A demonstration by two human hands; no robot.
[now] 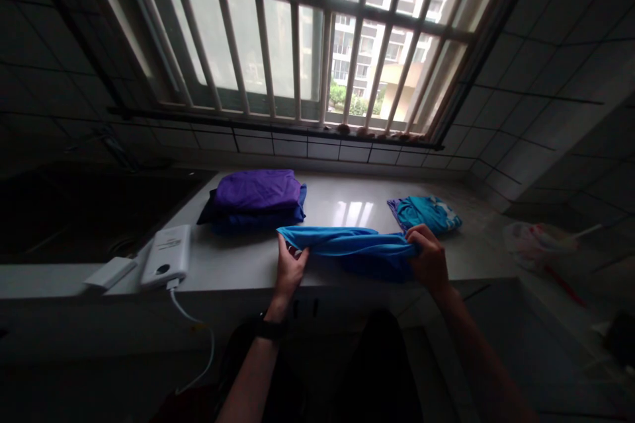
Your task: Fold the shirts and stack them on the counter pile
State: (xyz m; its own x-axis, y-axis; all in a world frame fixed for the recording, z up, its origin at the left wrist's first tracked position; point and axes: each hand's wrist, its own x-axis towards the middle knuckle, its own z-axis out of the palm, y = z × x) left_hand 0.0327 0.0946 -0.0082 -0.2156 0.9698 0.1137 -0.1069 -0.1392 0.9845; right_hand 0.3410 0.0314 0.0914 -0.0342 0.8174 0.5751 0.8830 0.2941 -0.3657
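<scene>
A blue garment (347, 242) is stretched sideways between my hands above the front part of the counter. My left hand (292, 263) pinches its left end, and my right hand (427, 256) grips its right end. The cloth lies in long folds, with a darker blue part hanging below on the right. Behind my left hand sits a pile of folded clothes, with a purple garment (260, 190) on top of dark blue cloth (238, 221). Beyond my right hand lies a folded teal garment with white patches (427, 213), with purple cloth at its left side.
A white power bank (167, 252) with a cable (201, 324) and a small white box (111, 273) stand at the counter's left, beside a dark sink (94, 211). A plastic bag (536, 243) lies on the right. A barred window (292, 39) is behind the counter (337, 193).
</scene>
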